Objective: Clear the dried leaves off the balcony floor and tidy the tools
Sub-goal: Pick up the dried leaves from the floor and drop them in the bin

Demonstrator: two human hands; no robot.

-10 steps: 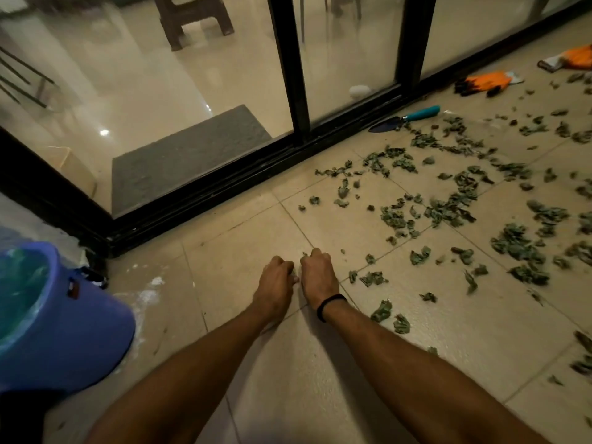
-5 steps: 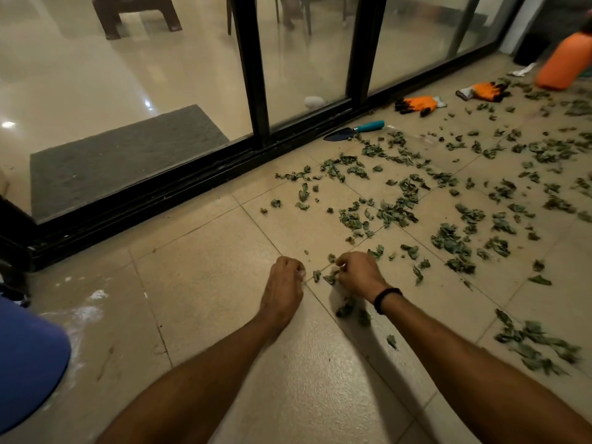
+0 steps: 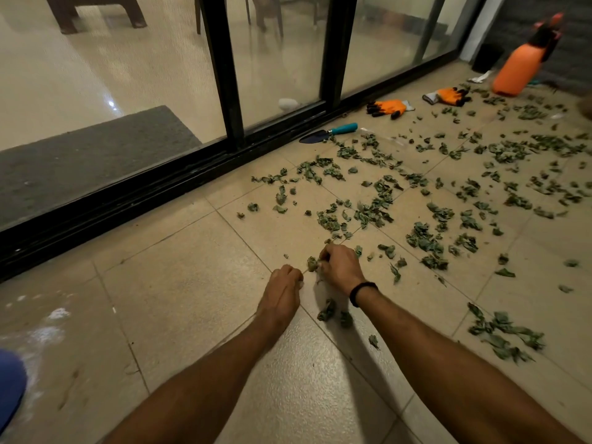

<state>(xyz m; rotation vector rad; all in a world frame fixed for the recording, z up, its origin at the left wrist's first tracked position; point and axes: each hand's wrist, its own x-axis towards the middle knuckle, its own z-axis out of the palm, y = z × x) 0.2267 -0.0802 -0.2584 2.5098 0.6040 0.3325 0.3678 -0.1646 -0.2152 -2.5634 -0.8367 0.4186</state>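
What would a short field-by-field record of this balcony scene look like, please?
Right hand: pinches a leaf clump at the floor
Left hand: curled beside it; contents unclear
Dried leaves: many scattered across the tiles
Trowel: lying by the door track
Gloves: two orange ones, beyond the trowel
Sprayer: orange, far corner

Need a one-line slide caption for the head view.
Right hand pinches dried leaves off the balcony floor, left hand curled beside it; trowel and orange gloves lie by the sliding door.
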